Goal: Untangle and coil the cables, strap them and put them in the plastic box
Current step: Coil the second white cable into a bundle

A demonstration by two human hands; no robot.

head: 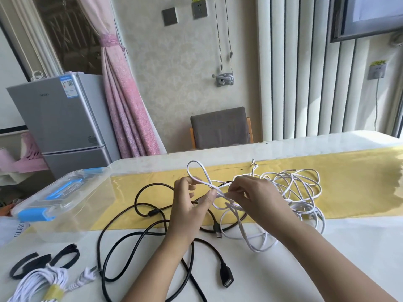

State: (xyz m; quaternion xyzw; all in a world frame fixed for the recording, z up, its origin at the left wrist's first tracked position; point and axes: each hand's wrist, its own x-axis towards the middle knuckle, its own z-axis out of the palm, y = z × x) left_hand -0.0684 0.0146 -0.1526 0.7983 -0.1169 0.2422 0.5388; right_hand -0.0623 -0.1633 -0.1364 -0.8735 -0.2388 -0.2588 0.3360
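Observation:
A tangled white cable [290, 192] lies in loose loops on the yellow table runner at centre right. My left hand [189, 205] pinches a loop of it that stands up above the fingers. My right hand [255, 197] pinches the same cable just to the right, over the tangle. A black USB cable [139, 234] sprawls across the table under my left forearm, its socket end near the front. The clear plastic box [63, 205] with blue latches sits closed at the left. Black straps [43, 260] lie at the front left.
A bundled white cable [41, 282] with a yellow band and a plug lies at the front left corner. A grey chair [220, 127] stands behind the table's far edge. A small grey fridge [63, 118] and a pink curtain are beyond the table on the left.

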